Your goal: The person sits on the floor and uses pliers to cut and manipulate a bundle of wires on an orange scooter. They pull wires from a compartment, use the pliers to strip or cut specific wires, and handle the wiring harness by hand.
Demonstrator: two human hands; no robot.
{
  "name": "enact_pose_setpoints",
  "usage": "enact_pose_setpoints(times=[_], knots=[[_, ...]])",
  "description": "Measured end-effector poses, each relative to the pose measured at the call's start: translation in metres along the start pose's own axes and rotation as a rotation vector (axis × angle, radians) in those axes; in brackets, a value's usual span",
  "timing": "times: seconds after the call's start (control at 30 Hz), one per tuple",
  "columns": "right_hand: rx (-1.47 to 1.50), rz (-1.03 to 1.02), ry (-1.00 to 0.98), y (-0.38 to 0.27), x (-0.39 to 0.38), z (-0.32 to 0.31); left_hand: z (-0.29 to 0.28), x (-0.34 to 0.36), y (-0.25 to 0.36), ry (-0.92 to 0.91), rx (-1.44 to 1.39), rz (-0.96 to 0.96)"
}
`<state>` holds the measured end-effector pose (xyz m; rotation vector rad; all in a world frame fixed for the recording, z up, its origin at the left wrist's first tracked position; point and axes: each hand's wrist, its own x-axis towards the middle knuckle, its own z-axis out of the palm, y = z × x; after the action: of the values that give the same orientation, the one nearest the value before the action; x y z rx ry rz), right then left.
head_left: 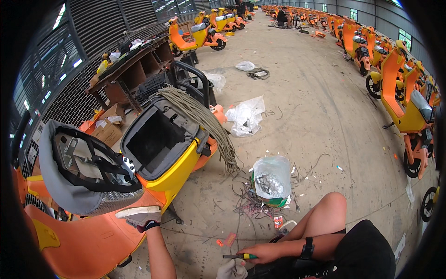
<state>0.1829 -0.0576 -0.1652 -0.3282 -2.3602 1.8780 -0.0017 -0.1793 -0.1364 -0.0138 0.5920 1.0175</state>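
Note:
My left hand [141, 217], in a grey and white glove, lies with fingers stretched leftward on the orange and yellow scooter [95, 239], just below its tipped-up seat. The grey seat [76, 172] shows its underside, with metal hinge parts beside the open black storage box [155, 139]. At the lower edge my right hand [264, 253] is bare, a dark band on its wrist. It is closed round a slim metal-ended tool [247, 256] with a green and yellow handle. A grey glove [232, 269] is close under the tool; I cannot tell whether a hand is inside.
A bundle of grey-green cables [204, 121] hangs over the scooter's far side. A bag-lined bin [272, 179] stands among wire scraps on the floor. White plastic [246, 115] lies farther off. Scooters [409, 97] line the right; a brown workbench [132, 69] stands left. A person [282, 17] crouches far back.

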Motion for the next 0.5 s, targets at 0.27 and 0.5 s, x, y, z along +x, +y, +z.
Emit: enact_pose_setpoints(times=[0.27,0.5], knots=[[-0.309,0.161,-0.038,0.006,-0.002,-0.008,-0.011,0.013,0.019,0.292,0.635,-0.177],[-0.442,0.263,-0.037,0.033,0.002,0.017,-0.087,0.036,-0.016,0.286,2.507,0.56]])
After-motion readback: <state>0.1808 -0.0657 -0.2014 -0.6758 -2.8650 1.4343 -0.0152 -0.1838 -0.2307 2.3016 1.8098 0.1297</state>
